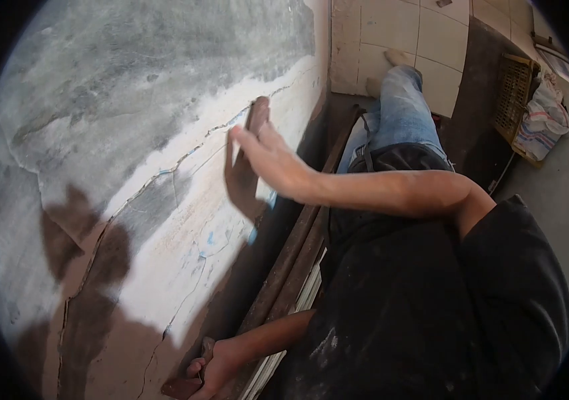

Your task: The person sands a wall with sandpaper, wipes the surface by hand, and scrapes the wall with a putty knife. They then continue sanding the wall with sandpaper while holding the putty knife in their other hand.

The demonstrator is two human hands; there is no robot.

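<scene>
My right hand (272,155) is raised against the cracked wall (191,227), at the long crack that crosses the white patched band. Its fingers close on a flat brown scraper-like piece (258,113) seen nearly edge-on, with the thumb to its left. Part of that piece merges with shade. Low in the picture, my left hand (212,370) is wrapped round another flat brown scraper-like piece (181,387), held close to the wall's shaded lower part. The exact kind of both pieces is hard to tell. Shadows of my head and arm fall over the plaster.
Dark brown rails (284,283) run between my body and the wall. A yellow-brown plastic crate (516,100) stands at upper right, a striped white sack (546,117) against it. Pale tiles (391,27) lie beyond my jeans and bare feet.
</scene>
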